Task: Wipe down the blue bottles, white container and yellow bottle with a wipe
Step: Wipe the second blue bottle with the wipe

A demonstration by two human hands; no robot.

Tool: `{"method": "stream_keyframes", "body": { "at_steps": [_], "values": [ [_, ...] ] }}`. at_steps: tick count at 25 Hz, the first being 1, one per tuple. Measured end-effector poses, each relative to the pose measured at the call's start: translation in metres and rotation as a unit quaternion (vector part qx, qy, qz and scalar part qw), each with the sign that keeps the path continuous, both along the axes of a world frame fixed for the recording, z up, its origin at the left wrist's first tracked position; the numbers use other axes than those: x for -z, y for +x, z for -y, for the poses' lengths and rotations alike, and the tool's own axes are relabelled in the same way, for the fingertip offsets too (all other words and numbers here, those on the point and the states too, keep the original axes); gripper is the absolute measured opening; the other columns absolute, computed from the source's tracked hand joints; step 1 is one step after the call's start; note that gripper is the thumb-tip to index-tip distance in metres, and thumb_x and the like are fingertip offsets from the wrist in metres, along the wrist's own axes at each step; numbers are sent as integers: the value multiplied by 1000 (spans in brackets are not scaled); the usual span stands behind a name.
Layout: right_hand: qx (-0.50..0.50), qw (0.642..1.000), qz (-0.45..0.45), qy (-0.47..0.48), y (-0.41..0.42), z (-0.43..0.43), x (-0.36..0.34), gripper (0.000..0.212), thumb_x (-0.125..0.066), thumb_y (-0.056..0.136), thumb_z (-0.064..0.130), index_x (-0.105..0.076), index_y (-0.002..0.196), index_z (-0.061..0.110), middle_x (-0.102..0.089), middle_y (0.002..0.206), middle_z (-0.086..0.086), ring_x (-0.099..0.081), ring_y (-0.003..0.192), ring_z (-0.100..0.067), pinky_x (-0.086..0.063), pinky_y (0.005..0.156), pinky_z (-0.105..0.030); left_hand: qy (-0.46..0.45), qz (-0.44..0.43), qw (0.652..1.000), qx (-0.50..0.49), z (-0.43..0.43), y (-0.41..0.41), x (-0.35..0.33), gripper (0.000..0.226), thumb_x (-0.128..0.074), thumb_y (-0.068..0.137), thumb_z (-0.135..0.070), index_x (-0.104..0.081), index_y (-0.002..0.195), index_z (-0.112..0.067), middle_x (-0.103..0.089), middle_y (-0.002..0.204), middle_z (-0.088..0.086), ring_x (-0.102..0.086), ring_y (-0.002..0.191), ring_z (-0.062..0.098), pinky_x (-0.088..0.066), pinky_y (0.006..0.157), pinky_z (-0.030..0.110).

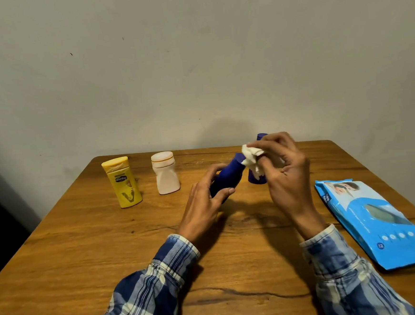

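Bottle (228, 178) tilts in left hand (205, 204), wipe (251, 157) in right hand (286, 176).

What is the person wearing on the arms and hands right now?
Both arms are in long sleeves of a plaid shirt, blue with cream-white checks. The left sleeve looks darker blue, the right sleeve paler and more washed out. The cuffs end at the wrists. The left hand and right hand are bare: no gloves, and no ring or watch shows.
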State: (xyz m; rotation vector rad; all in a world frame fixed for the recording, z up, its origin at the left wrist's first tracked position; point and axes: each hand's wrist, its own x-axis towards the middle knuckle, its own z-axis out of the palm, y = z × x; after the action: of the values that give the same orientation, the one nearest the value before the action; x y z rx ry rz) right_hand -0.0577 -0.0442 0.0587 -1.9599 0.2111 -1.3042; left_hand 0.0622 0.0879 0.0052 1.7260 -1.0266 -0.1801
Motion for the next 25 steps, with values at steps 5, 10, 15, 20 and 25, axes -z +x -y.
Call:
{"method": "stream_keyframes", "body": {
  "at_steps": [5,10,15,20,25],
  "values": [
    [-26,985,-100,-141,5,-3,5,24,-56,91,-2,-74,105,7,-57,102,-1,-58,97,-17,-52,81,-30,-13,-10,1000,0,-1,-2,1,42,-65,98,-20,-53,134,-39,-64,126,-9,-62,113,2,-56,99,37],
    [9,999,-1,-42,-2,-2,1,21,-60,91,-4,-76,99,7,-59,99,-4,-60,92,-13,-52,75,-28,-10,18,1000,-4,0,4,1,43,-65,99,-22,-51,134,-40,-65,120,-11,-63,107,1,-56,95,37],
    [9,990,-74,-119,4,-1,7,24,-60,91,-3,-74,107,7,-58,104,-4,-58,97,-17,-55,80,-36,-11,7,1000,12,0,-1,3,43,-64,99,-19,-53,135,-38,-65,128,-5,-63,113,7,-55,100,42],
    [8,999,-1,-32,-1,1,2,21,-61,91,-6,-76,97,7,-61,98,-4,-61,91,-14,-52,75,-27,-9,1,1000,21,0,7,2,43,-65,100,-21,-50,137,-36,-63,128,-4,-63,113,9,-57,98,46],
    [-3,1000,10,19,5,-3,10,28,-64,91,-8,-74,108,11,-64,107,-2,-63,100,-11,-51,79,-16,-52,-207,968,133,0,-4,-6,49,-66,96,-23,-48,138,-40,-63,134,-9,-62,121,7,-57,90,26]
  ]
}}
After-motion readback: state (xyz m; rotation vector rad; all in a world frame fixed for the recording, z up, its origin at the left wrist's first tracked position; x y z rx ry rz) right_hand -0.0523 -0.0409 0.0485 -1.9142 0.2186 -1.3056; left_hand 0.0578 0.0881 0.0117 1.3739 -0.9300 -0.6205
